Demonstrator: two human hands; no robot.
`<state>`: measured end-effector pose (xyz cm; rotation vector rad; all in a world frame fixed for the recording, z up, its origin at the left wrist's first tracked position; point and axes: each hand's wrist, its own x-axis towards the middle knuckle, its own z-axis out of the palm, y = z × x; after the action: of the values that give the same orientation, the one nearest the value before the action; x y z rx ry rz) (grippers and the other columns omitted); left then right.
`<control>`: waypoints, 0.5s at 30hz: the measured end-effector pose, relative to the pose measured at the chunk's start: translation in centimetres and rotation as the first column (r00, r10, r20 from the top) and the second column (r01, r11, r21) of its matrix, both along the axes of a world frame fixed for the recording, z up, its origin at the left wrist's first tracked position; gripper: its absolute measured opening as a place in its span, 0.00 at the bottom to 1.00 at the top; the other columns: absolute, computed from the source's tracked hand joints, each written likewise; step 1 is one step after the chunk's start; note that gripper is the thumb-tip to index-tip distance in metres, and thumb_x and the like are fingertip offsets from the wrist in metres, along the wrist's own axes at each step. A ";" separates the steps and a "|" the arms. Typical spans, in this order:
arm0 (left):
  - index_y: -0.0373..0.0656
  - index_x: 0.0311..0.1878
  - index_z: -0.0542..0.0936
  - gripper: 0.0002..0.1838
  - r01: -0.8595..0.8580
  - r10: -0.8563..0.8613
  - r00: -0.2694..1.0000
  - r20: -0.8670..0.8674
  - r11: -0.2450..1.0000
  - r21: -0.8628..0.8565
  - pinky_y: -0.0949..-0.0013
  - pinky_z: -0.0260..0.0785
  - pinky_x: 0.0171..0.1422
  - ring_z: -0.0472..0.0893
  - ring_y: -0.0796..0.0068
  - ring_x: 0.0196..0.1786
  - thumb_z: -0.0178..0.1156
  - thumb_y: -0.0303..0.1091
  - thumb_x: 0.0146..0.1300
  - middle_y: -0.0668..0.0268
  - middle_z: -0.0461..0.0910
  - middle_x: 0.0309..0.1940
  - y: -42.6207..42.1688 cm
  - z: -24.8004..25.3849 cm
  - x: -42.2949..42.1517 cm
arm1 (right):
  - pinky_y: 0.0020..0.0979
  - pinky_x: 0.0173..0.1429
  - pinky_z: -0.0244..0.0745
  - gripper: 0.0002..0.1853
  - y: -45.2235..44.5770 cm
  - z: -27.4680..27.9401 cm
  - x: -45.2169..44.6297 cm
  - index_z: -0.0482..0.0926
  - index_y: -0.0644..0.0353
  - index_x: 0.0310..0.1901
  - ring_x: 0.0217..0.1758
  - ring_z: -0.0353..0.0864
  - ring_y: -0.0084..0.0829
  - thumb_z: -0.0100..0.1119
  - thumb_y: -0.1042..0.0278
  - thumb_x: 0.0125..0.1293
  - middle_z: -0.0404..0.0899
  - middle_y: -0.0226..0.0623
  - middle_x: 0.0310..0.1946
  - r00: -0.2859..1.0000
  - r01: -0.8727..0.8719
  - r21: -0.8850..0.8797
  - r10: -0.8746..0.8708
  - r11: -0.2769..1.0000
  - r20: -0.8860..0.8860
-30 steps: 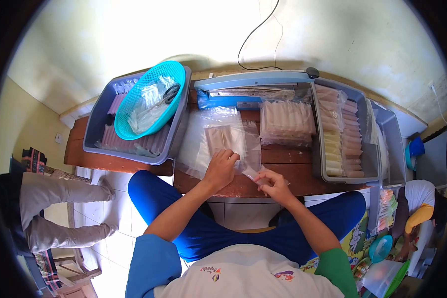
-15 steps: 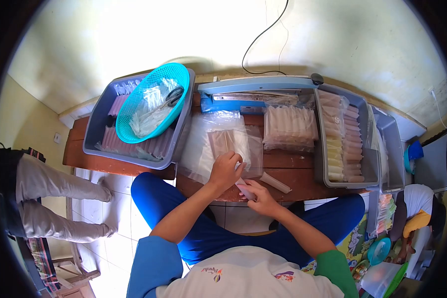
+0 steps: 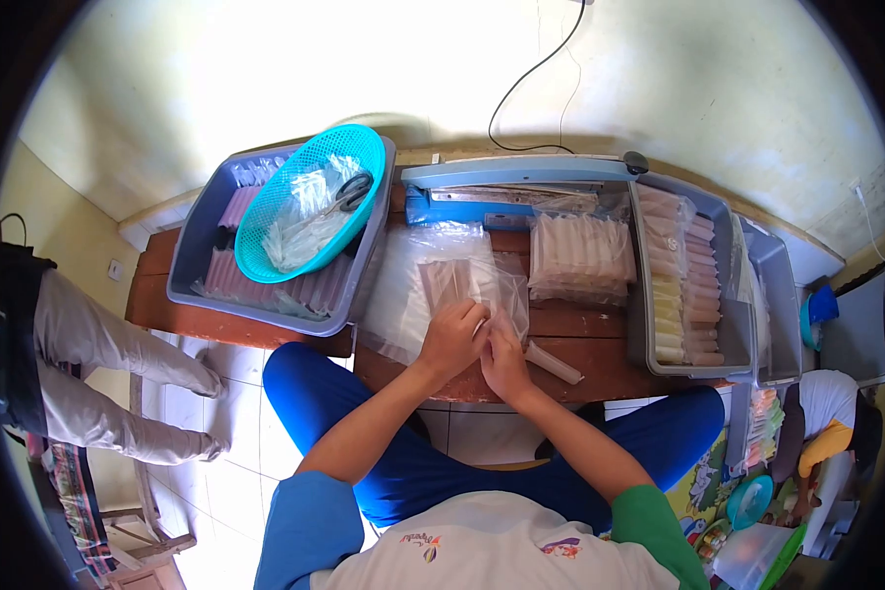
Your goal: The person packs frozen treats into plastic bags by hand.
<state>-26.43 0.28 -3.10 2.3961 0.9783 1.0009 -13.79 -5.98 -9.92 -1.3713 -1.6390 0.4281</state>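
My left hand point(image 3: 452, 339) is closed on the near edge of a clear plastic bag point(image 3: 511, 290) that has pinkish tubes point(image 3: 446, 281) inside. My right hand point(image 3: 505, 364) meets it at the bag's mouth, its fingers closed around a pink tube mostly hidden by the hands and plastic. Beneath lies a stack of clear plastic bags point(image 3: 393, 295). One loose pinkish tube point(image 3: 554, 363) rests right of my right hand, near the table's front edge.
A grey-blue tub point(image 3: 182, 265) on the left bears a turquoise basket point(image 3: 251, 241) with plastic and scissors point(image 3: 354, 191). Behind is a blue sealer point(image 3: 511, 175). Packed tubes point(image 3: 580, 251) and a grey tub point(image 3: 737, 339) stand right. People are at both sides.
My right hand has moved up and forward with the pink tube, from below the bag to its mouth beside my left hand. The left hand stays at the bag.
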 end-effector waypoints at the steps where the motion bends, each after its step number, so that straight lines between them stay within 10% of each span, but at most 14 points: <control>1: 0.41 0.35 0.78 0.05 -0.001 0.001 1.000 0.017 1.000 -0.011 0.57 0.69 0.40 0.77 0.54 0.34 0.65 0.29 0.59 0.61 0.76 0.30 0.0 0.3 0.0 | 0.45 0.66 0.70 0.24 0.7 -0.1 0.0 0.71 0.71 0.63 0.65 0.70 0.63 0.53 0.80 0.64 0.56 0.71 0.70 1.000 -0.015 -0.029 0.015 0.999 0.018; 5: 0.41 0.34 0.78 0.05 0.005 -0.003 0.998 0.059 0.999 -0.041 0.57 0.69 0.40 0.77 0.56 0.33 0.65 0.29 0.60 0.61 0.76 0.28 0.0 0.5 0.0 | 0.44 0.67 0.68 0.26 2.4 0.8 0.0 0.66 0.70 0.66 0.65 0.70 0.61 0.52 0.78 0.66 0.55 0.66 0.72 0.997 -0.048 -0.266 0.030 0.963 -0.071; 9: 0.41 0.34 0.78 0.05 0.010 -0.008 0.999 0.051 0.999 -0.046 0.58 0.68 0.40 0.77 0.56 0.33 0.65 0.29 0.60 0.61 0.76 0.28 0.0 0.4 -0.1 | 0.41 0.59 0.73 0.22 3.5 0.6 0.9 0.69 0.70 0.60 0.55 0.76 0.56 0.56 0.77 0.64 0.69 0.56 0.64 0.994 -0.025 -0.116 0.013 0.993 -0.110; 11: 0.41 0.33 0.76 0.06 0.050 -0.046 0.998 0.046 0.995 -0.092 0.57 0.67 0.43 0.77 0.55 0.35 0.63 0.30 0.60 0.60 0.75 0.30 -0.1 -0.3 0.0 | 0.43 0.57 0.74 0.25 4.0 -1.0 1.8 0.69 0.68 0.62 0.52 0.78 0.52 0.56 0.75 0.62 0.70 0.54 0.62 0.972 0.064 0.003 -0.063 0.998 0.226; 15: 0.41 0.32 0.75 0.06 0.067 -0.064 0.997 0.045 0.995 -0.072 0.57 0.67 0.43 0.77 0.55 0.35 0.63 0.29 0.59 0.60 0.75 0.29 -0.1 -0.4 0.3 | 0.45 0.55 0.74 0.27 4.7 -2.7 2.8 0.69 0.65 0.64 0.49 0.78 0.50 0.55 0.73 0.62 0.74 0.54 0.56 0.949 0.014 0.065 -0.034 0.998 0.313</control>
<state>-26.12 0.15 -3.50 2.3216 0.8998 0.9716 -11.01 -1.24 -12.63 -1.4672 -1.8726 0.1455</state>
